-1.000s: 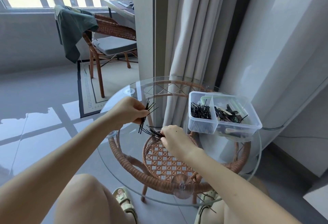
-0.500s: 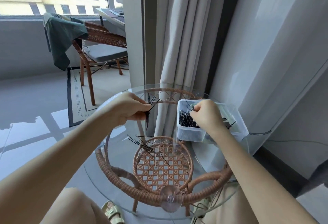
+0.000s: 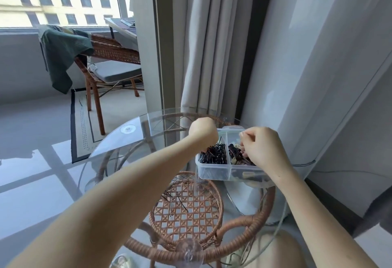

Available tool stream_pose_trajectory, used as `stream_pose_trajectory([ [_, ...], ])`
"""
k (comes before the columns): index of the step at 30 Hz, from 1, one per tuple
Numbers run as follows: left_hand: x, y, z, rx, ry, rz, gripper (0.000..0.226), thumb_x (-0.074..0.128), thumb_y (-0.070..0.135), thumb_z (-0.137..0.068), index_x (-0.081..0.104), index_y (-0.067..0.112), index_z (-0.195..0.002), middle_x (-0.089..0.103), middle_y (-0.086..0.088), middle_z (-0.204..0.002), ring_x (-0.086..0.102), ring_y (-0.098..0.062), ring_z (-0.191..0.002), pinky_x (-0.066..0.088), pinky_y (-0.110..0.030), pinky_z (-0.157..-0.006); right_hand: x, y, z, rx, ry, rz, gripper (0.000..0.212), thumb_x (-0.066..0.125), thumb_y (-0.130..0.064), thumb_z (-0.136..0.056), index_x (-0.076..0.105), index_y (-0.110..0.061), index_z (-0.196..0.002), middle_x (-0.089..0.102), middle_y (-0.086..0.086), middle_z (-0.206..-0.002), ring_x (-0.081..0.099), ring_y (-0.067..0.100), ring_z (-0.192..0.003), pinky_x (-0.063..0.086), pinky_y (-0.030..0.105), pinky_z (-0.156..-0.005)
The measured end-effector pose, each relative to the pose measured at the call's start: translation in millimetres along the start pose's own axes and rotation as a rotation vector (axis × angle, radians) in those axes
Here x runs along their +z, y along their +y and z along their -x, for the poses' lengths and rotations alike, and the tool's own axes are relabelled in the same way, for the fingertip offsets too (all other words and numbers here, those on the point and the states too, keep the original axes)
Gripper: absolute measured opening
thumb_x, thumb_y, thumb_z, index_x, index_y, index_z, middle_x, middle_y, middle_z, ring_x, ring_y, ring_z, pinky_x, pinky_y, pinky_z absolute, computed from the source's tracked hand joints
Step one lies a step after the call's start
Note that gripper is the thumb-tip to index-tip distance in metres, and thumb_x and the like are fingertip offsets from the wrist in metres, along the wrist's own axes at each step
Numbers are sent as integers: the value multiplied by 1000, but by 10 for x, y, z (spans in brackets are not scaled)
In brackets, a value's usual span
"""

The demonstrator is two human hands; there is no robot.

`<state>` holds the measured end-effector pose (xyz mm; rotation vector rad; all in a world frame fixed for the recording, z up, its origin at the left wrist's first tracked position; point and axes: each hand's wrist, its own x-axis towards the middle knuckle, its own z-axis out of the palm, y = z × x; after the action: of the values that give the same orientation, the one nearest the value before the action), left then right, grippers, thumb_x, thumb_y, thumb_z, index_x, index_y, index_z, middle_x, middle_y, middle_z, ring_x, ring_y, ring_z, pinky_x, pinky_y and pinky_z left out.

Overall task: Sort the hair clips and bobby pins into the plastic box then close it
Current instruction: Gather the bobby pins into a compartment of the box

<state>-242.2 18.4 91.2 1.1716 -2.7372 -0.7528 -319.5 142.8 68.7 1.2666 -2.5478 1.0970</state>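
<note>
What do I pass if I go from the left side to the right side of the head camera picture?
green cloth → grey seat cushion → loose bobby pins → left hand → right hand. The plastic box overlaps both hands, so it is left out.

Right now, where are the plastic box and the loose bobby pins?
plastic box (image 3: 214, 174): head view, on its clear front wall.
loose bobby pins (image 3: 182, 204): head view, on one pin's middle.
</note>
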Motion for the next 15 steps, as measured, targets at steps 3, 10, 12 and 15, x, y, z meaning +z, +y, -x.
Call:
stream_pose_trajectory([
  [3, 76, 66, 29, 74, -48, -206, 23, 38, -3, -89, 59, -3, -97, 43, -6, -60, 52, -21, -57, 51, -31, -72, -42, 17, 57, -14, -13, 6, 35, 46, -20, -88, 59, 5, -68, 65, 26, -70, 64, 40, -66, 56, 46, -63],
  [10, -251, -155, 202, 225, 53, -154, 29, 42, 14, -93, 51, 3, -69, 55, -9, -62, 60, -26, -62, 55, -32, -62, -55, -219, 338, -61, -8, -141, 30, 50, -16, -93, 65, 5, -76, 67, 20, -67, 64, 36, -63, 54, 51, -59],
  [12, -341, -453, 340, 269, 160, -92, 31, 43, 16, -93, 60, 1, -72, 61, -12, -72, 56, -22, -60, 49, -28, -58, -29, -306, 510, -86, -73, -198, 24, 53, -16, -92, 70, -1, -85, 71, 12, -73, 66, 27, -66, 56, 48, -64],
  [15, -288, -1096, 609, 166, 286, -8, 35, 42, 24, -96, 67, 0, -92, 70, -13, -86, 65, -27, -77, 52, -32, -70, 111, -372, 825, -62, -244, -280, 25, 52, -16, -93, 65, -12, -114, 72, 2, -99, 68, 15, -86, 58, 31, -80],
])
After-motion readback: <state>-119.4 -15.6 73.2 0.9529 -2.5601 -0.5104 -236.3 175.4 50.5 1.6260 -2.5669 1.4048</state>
